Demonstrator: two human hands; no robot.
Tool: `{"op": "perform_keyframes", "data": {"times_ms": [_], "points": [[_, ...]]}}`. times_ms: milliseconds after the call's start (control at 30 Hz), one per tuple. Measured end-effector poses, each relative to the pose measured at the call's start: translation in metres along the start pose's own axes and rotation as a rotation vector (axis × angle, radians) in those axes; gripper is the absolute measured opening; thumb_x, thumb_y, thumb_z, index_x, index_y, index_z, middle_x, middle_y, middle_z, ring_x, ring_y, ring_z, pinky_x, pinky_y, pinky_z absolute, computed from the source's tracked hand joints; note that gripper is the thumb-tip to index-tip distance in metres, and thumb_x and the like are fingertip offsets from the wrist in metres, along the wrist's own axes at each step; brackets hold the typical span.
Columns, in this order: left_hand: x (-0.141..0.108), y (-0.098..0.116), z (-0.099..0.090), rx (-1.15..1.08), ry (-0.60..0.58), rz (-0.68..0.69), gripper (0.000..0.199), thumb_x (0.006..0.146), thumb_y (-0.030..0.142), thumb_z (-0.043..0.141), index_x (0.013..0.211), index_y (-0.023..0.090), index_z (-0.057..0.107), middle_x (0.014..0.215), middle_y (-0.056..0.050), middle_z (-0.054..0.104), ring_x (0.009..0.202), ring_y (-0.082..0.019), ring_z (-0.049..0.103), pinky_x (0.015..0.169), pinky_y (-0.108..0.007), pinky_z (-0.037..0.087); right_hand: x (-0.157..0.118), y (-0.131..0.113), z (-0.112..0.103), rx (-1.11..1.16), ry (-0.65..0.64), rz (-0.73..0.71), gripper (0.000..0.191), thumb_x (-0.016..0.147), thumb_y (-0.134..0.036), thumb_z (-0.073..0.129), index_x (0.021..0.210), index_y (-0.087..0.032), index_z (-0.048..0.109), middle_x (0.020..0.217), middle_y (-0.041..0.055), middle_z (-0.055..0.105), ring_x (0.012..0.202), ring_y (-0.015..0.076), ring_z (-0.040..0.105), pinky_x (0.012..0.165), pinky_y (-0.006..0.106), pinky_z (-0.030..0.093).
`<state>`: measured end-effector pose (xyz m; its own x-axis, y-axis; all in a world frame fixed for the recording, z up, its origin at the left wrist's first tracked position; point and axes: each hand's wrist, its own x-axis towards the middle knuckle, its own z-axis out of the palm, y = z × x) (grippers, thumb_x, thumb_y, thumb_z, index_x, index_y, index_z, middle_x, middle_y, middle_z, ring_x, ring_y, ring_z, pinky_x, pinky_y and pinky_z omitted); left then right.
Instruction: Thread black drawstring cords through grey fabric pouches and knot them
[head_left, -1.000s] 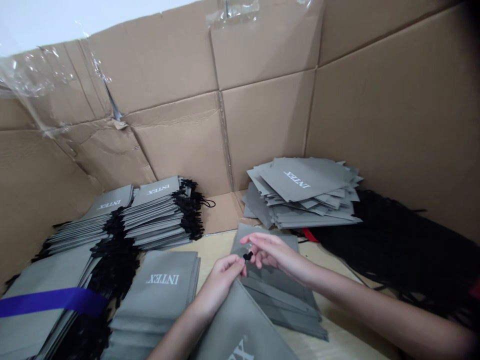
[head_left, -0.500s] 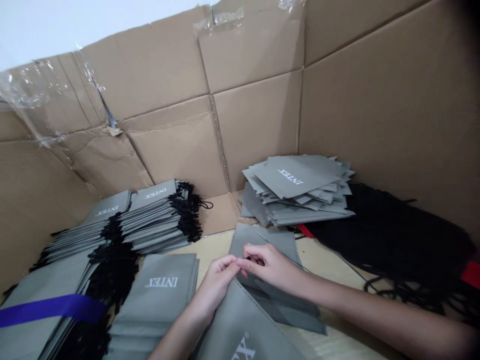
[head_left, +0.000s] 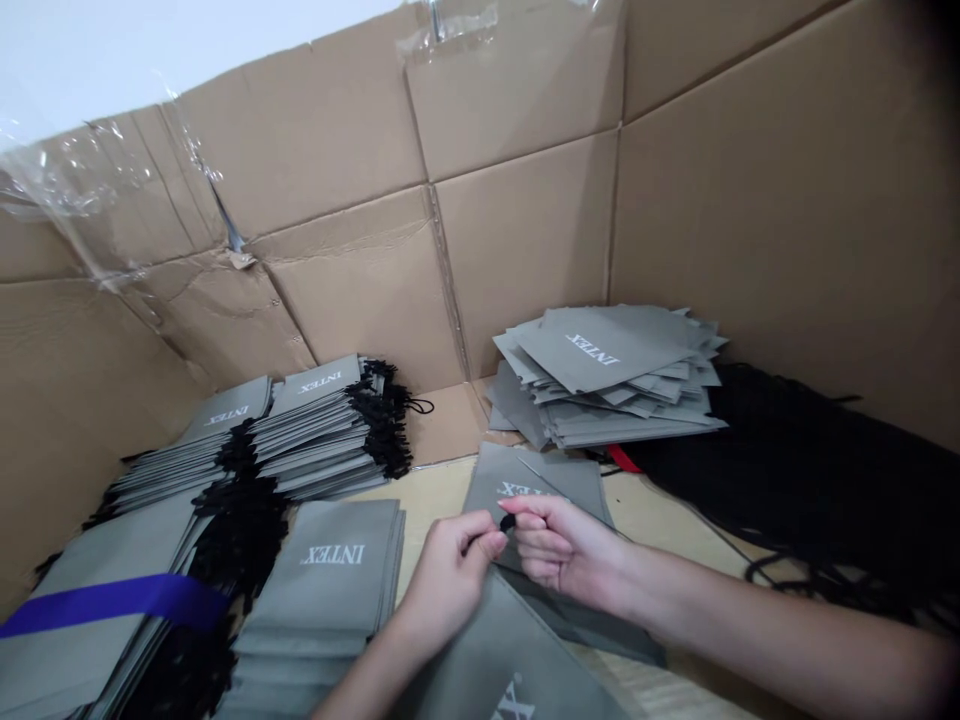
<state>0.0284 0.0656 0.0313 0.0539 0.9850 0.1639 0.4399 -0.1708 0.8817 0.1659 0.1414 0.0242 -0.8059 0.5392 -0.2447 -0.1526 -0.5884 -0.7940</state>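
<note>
My left hand (head_left: pixel 450 585) and my right hand (head_left: pixel 566 550) meet over grey non-woven INTEX drawstring bags. Between the fingertips of both hands sits a small black cord end (head_left: pixel 508 522), with a thin cord (head_left: pixel 480 538) running from it into my left fingers. My left wrist rests above a grey bag (head_left: pixel 510 665) printed with white lettering. A loose pile of flat grey bags (head_left: pixel 540 480) lies under my right hand, partly hidden by it.
Stacks of grey bags with bunched black cords (head_left: pixel 315 425) fill the left, one bound by a purple strap (head_left: pixel 112 605). Behind stands a loose grey pile (head_left: pixel 600 350). A black cord heap (head_left: pixel 780 480) lies right, inside cardboard walls (head_left: pixel 750 200), on a pale wooden surface (head_left: pixel 660 520).
My hands have parted slightly, and the black cord end shows between them again. My right hand has shifted right and the view has tilted a little.
</note>
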Motion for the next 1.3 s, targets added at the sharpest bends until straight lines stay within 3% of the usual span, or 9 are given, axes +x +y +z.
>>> {"op": "perform_keyframes", "data": {"times_ms": [167, 300, 467, 533, 700, 867, 1100, 1200, 1300], "points": [[-0.003, 0.007, 0.001, 0.082, 0.021, 0.027, 0.034, 0.084, 0.032, 0.044, 0.056, 0.020, 0.031, 0.054, 0.005, 0.027, 0.055, -0.011, 0.027, 0.051, -0.025, 0.019, -0.003, -0.002, 0.005, -0.025, 0.040, -0.085, 0.041, 0.074, -0.033, 0.056, 0.048, -0.022, 0.026, 0.033, -0.0126, 0.015, 0.033, 0.0048, 0.008, 0.037, 0.023, 0.013], [0.001, 0.005, -0.004, -0.006, 0.000, 0.052, 0.034, 0.086, 0.040, 0.041, 0.061, 0.018, 0.041, 0.056, 0.005, 0.032, 0.056, -0.011, 0.028, 0.052, -0.024, 0.020, -0.004, -0.005, 0.005, -0.088, 0.029, -0.225, 0.043, 0.070, -0.036, 0.066, 0.051, -0.020, 0.032, 0.038, -0.0124, 0.022, 0.036, 0.0037, 0.011, 0.041, 0.022, 0.012], [0.008, -0.002, -0.009, -0.169, -0.023, -0.040, 0.045, 0.079, 0.057, 0.049, 0.070, 0.014, 0.055, 0.059, 0.004, 0.038, 0.056, -0.011, 0.032, 0.053, -0.022, 0.024, 0.005, -0.005, -0.014, -0.657, 0.015, -0.446, 0.054, 0.085, -0.062, 0.039, 0.055, -0.018, 0.043, 0.046, -0.0064, 0.036, 0.040, 0.0066, 0.027, 0.042, 0.022, 0.018], [0.009, -0.004, -0.009, -0.205, -0.006, -0.063, 0.048, 0.076, 0.060, 0.051, 0.072, 0.013, 0.057, 0.061, 0.003, 0.044, 0.058, -0.011, 0.035, 0.056, -0.022, 0.027, 0.010, -0.005, -0.022, -0.715, 0.055, -0.500, 0.058, 0.086, -0.066, 0.030, 0.058, -0.017, 0.047, 0.046, -0.0055, 0.038, 0.042, 0.0079, 0.031, 0.043, 0.022, 0.021], [0.009, -0.003, -0.008, -0.148, 0.048, -0.094, 0.049, 0.075, 0.060, 0.052, 0.070, 0.013, 0.061, 0.061, 0.001, 0.049, 0.060, -0.013, 0.040, 0.058, -0.022, 0.029, 0.008, -0.007, -0.025, -0.757, 0.092, -0.569, 0.054, 0.089, -0.063, 0.024, 0.077, -0.018, 0.051, 0.046, -0.0069, 0.039, 0.042, 0.0096, 0.033, 0.044, 0.022, 0.025], [0.007, 0.001, -0.010, -0.177, -0.051, -0.094, 0.049, 0.076, 0.060, 0.051, 0.064, 0.013, 0.060, 0.062, -0.001, 0.053, 0.065, -0.015, 0.045, 0.062, -0.023, 0.033, -0.001, -0.009, -0.020, -1.176, -0.048, -0.615, 0.040, 0.087, -0.050, 0.049, 0.113, -0.020, 0.053, 0.062, -0.0027, 0.060, 0.052, 0.0119, 0.051, 0.051, 0.021, 0.035], [0.006, -0.004, -0.012, -0.206, -0.137, -0.127, 0.054, 0.076, 0.065, 0.047, 0.059, 0.014, 0.055, 0.057, 0.003, 0.040, 0.059, -0.012, 0.037, 0.059, -0.022, 0.029, -0.001, -0.017, -0.024, -1.370, -0.131, -0.801, 0.020, 0.085, -0.034, 0.054, 0.087, -0.018, 0.066, 0.070, 0.0019, 0.061, 0.061, 0.0125, 0.054, 0.056, 0.021, 0.038], [0.007, -0.013, -0.009, -0.180, -0.174, -0.075, 0.053, 0.075, 0.065, 0.047, 0.058, 0.015, 0.052, 0.057, 0.003, 0.039, 0.060, -0.013, 0.036, 0.058, -0.022, 0.026, 0.000, -0.019, -0.025, -1.364, -0.218, -0.734, 0.012, 0.081, -0.023, 0.053, 0.078, -0.018, 0.064, 0.060, -0.0035, 0.049, 0.055, 0.0096, 0.043, 0.052, 0.020, 0.032], [0.007, -0.017, -0.004, -0.167, -0.172, -0.072, 0.052, 0.075, 0.065, 0.047, 0.057, 0.016, 0.050, 0.056, 0.003, 0.037, 0.059, -0.012, 0.034, 0.056, -0.023, 0.024, 0.001, -0.019, -0.027, -1.207, -0.315, -0.585, 0.012, 0.080, -0.023, 0.052, 0.072, -0.018, 0.060, 0.055, -0.0066, 0.037, 0.052, 0.0084, 0.033, 0.051, 0.020, 0.026]]}}
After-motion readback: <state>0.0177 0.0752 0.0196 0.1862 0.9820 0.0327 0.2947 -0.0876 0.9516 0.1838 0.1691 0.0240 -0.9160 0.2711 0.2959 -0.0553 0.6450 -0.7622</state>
